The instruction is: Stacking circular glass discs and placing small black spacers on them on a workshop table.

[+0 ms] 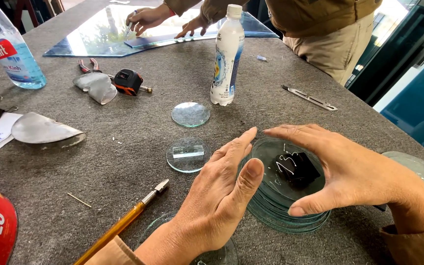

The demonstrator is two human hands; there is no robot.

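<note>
Squaring the disc stack point(283, 208) on the grey table point(123, 147).

My left hand point(222, 196) and right hand point(339, 172) cup the stack's rim from both sides, fingers spread, palms pressing edges, clenching nothing. A black clip point(296, 169) sits on the top disc. Best done, I judge, with light even pressure, sliding the edges flush and keeping fingertips off sharp rims. Two loose discs point(190, 114) lie just left; the cutter point(123, 223) rests by my left wrist. Another person's hands point(145, 18) work a glass sheet point(99, 37) far off.
</note>
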